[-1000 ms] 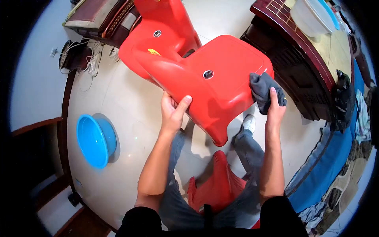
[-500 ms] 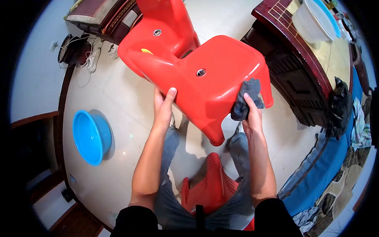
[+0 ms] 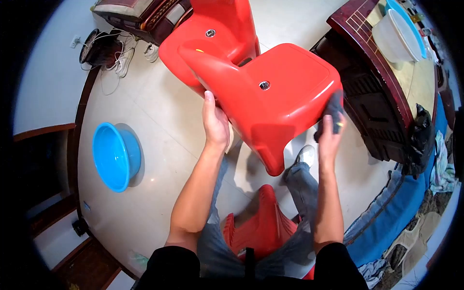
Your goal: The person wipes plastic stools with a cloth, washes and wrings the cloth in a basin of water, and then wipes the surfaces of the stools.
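A red plastic chair [image 3: 290,72] is held tilted in front of me, with a round metal fitting [image 3: 264,85] in its seat. My left hand [image 3: 216,124] grips the near edge of its backrest, thumb along the outside and fingers partly hidden. At the seat's right front edge, my right hand [image 3: 330,138] presses a dark grey cloth [image 3: 332,110] against the plastic. The cloth is somewhat blurred and wraps over the corner. Right behind this chair stands another red plastic chair [image 3: 217,19].
A blue basin [image 3: 104,159] rests on the floor at left. To the right is a dark wooden table [image 3: 360,104] bearing a white basin [image 3: 394,38]. A red stool [image 3: 263,222] is between my legs. Cables and shoes [image 3: 124,63] lie near the wall.
My right hand has moved the cloth outward around the seat's right front corner. My left hand still holds the backrest edge, its thumb now more upright. The whole view has shifted slightly.
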A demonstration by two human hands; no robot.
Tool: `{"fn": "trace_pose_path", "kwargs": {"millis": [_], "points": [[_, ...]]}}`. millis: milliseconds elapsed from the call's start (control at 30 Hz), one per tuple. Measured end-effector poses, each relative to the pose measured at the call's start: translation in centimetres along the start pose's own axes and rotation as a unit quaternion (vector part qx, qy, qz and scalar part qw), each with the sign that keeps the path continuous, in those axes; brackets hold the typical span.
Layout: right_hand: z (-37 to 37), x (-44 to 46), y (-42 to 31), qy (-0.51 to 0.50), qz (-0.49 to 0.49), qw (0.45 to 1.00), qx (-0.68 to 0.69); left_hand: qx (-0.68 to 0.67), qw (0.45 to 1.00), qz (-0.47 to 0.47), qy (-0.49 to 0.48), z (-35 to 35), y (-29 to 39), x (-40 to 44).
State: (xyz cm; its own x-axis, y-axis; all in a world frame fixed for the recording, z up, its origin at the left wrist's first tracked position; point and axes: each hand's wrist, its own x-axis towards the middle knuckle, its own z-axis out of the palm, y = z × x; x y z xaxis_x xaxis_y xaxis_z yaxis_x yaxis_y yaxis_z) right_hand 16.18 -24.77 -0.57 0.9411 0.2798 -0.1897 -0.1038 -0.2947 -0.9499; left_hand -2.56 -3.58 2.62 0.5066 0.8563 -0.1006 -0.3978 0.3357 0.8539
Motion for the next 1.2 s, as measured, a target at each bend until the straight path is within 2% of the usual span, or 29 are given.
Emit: {"fn": "trace_pose_path", "kwargs": {"millis": [67, 133, 200, 267, 367, 467, 500, 533, 600, 633, 700, 800, 900, 967, 1000, 1133, 1200], "points": [[1.7, -2.0, 1.0, -0.073, -0.196, 0.958, -0.196, -0.031, 0.999, -0.007, 0.008, -0.1, -0.1, -0.1], [3.1, -5.6, -0.3, -0.159, -0.192, 0.940, -0.231, -0.054, 0.998, -0.014, 0.009, 0.2, 0.3, 0.4], [4.5, -8.8, 1.2, -0.204, -0.286, 0.906, -0.237, -0.067, 0.997, -0.031, 0.011, 0.3, 1.0, 0.0], [5.5, -11.4, 1.9, -0.284, -0.295, 0.866, -0.286, -0.081, 0.995, -0.060, -0.016, -1.1, 0.6, 0.3], [8.4, -13.0, 1.1, -0.256, -0.371, 0.839, -0.306, -0.114, 0.986, -0.111, -0.039, -2.0, 0.7, 0.4], [12.2, -12.7, -2.7, -0.197, -0.421, 0.830, -0.309, -0.173, 0.975, -0.117, -0.080, -1.8, 1.5, 0.5], [13.5, -12.3, -4.4, -0.178, -0.438, 0.826, -0.309, -0.162, 0.970, -0.163, -0.085, -3.0, 0.9, 0.5], [14.7, -12.0, -6.2, -0.159, -0.454, 0.821, -0.308, -0.143, 0.972, -0.165, -0.088, -2.9, 1.6, 0.3], [16.8, -11.1, -11.0, -0.120, -0.450, 0.828, -0.312, -0.105, 0.975, -0.168, -0.099, -2.1, 3.3, -0.1], [17.8, -10.4, -12.5, -0.106, -0.464, 0.827, -0.299, -0.097, 0.979, -0.130, -0.126, -2.8, 2.5, 0.0], [19.1, -9.2, -14.5, -0.077, -0.492, 0.823, -0.273, -0.093, 0.983, -0.111, -0.115, -2.6, 1.7, 0.1], [19.0, -8.9, -15.2, -0.121, -0.468, 0.841, -0.244, -0.154, 0.975, -0.137, -0.083, -2.5, 1.8, 0.0], [17.0, -10.5, -12.7, -0.122, -0.474, 0.817, -0.306, -0.241, 0.946, -0.211, -0.051, -2.1, 2.9, 0.1], [14.7, -11.7, -8.7, -0.131, -0.471, 0.800, -0.347, -0.152, 0.971, -0.182, -0.038, -4.4, -0.7, 1.0], [13.4, -12.0, -5.8, -0.133, -0.473, 0.793, -0.362, -0.157, 0.973, -0.163, -0.037, -3.9, -0.4, 1.0], [7.4, -15.0, 3.5, -0.195, -0.370, 0.821, -0.388, -0.169, 0.981, -0.084, -0.036, -1.7, 1.4, 0.9], [6.7, -15.4, 4.3, -0.210, -0.336, 0.835, -0.383, -0.160, 0.984, -0.056, -0.046, -1.8, 1.0, 0.8]]}}
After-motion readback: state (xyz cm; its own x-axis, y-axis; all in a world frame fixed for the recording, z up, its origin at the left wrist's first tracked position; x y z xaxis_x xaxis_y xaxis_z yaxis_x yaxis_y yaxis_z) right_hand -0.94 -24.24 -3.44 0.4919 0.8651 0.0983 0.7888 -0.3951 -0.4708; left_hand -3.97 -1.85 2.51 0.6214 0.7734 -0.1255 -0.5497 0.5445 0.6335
